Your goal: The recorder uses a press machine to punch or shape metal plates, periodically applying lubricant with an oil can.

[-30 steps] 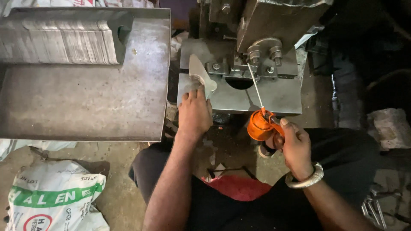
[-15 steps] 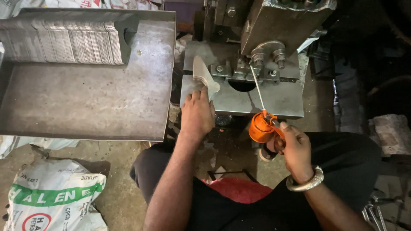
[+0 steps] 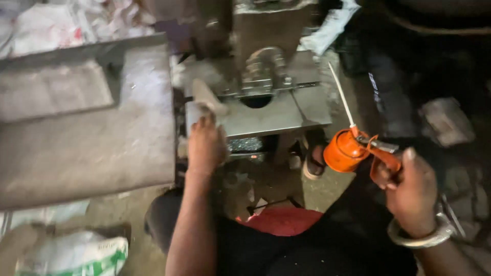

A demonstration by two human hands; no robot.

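Big grey metal table (image 3: pixel 92 148) fills the left of the frame, scuffed and dull, its far edge cut off at the left border and smeared by motion blur. Centre top, the steel press machine (image 3: pixel 261 76) stands blocky and dark, its upper part cropped out of view; the round hole under its head is just a black patch. Lower left, a white woven sack (image 3: pixel 76 253) with green print is half cut off at the bottom.

Left hand (image 3: pixel 205 145) lies on the machine's flat plate, fingertips on a pale flat piece (image 3: pixel 208 97), too blurred to say whether it pinches it. Right hand (image 3: pixel 411 191), metal bangle at the wrist, is clenched round the trigger handle of the orange oil can (image 3: pixel 345 151), right of centre. The can's thin straight spout, at the machine's head half a second ago, has pulled back clear to the right, and the view has swung rightwards.
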